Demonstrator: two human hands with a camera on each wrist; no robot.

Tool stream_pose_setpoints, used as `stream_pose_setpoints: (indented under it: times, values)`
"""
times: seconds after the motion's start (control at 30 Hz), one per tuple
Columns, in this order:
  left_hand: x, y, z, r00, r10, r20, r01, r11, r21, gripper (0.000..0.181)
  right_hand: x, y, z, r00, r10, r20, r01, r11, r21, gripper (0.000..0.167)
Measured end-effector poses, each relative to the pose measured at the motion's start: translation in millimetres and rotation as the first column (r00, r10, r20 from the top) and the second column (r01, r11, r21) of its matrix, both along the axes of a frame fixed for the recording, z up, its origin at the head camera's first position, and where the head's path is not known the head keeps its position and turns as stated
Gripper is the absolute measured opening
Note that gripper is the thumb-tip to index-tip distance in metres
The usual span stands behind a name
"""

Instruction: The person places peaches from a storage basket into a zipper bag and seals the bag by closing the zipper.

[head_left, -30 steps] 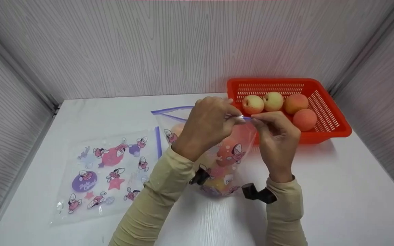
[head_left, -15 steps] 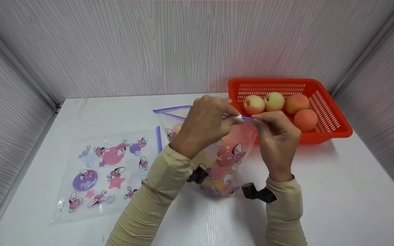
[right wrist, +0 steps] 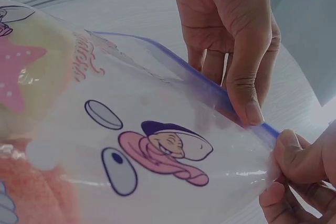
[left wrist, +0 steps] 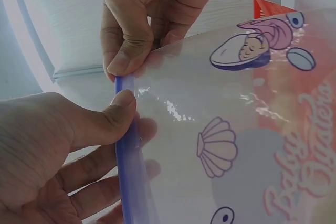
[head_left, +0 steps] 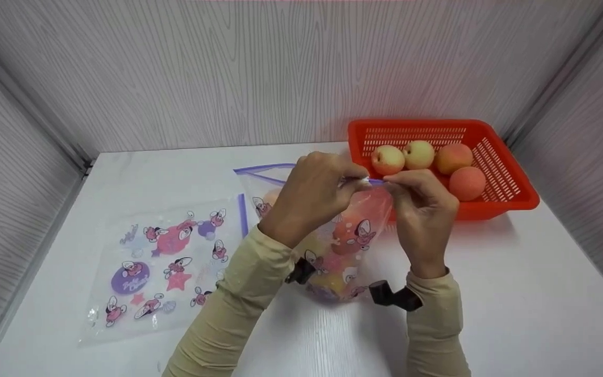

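Observation:
A clear zip bag with pink cartoon prints stands on the table in front of me, bulging with peach-like fruit. My left hand pinches its purple zip strip between thumb and fingers. Close beside it, my right hand pinches the strip at the bag's right corner; the right wrist view shows this right hand at the end of the strip. Left of my hands, in the head view, the mouth's two purple edges stand apart. The left forearm hides part of the bag.
A second zip bag lies flat at the left of the white table. At the back right stands a red plastic basket with several peaches inside, just behind my right hand. Pale wood-grain panels enclose the back and sides.
My left hand has dipped very slightly. Both hands keep pinching the same stretch of the zip strip, and the bag and basket stay in place.

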State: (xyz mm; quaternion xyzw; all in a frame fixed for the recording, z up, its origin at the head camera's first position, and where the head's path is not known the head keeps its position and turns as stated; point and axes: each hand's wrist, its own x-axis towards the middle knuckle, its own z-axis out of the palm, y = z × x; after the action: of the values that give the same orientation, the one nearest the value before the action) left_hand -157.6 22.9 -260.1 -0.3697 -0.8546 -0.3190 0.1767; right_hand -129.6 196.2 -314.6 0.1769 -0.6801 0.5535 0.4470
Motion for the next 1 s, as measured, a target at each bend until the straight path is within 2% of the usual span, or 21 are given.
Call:
stream_pose_setpoints:
  times: [0.23,0.47,0.7,0.83,1.0]
  values:
    - [-0.9,1.2,-1.5,0.999,-0.038,0.022,0.038,0.999,0.006,0.017,-1.9,-0.8,0.1,1.000,0.005,0.000,-0.005,1.000,-0.002,0.009]
    - [-2.0,1.6,-8.3,0.998,-0.026,-0.062,0.027,1.000,0.007,0.012,-2.6,0.0,-1.3,1.000,-0.003,-0.009,0.003,1.000,0.010,0.010]
    - [-3.5,-2.6,-5.6,0.994,-0.007,-0.105,0.005,1.000,-0.022,0.014,-1.4,1.9,-1.9,1.000,-0.013,-0.015,0.013,1.000,-0.010,0.011]
    - [-3.3,-9.5,-4.2,0.996,0.019,-0.090,-0.022,0.999,-0.029,0.016,-0.5,2.4,-1.7,1.000,-0.020,-0.001,0.020,1.000,-0.017,0.010]
    - [-2.7,-16.8,-4.2,0.998,0.046,-0.033,-0.047,0.998,-0.032,0.017,-0.5,2.7,-1.2,1.000,-0.024,0.009,0.024,1.000,-0.017,0.009]
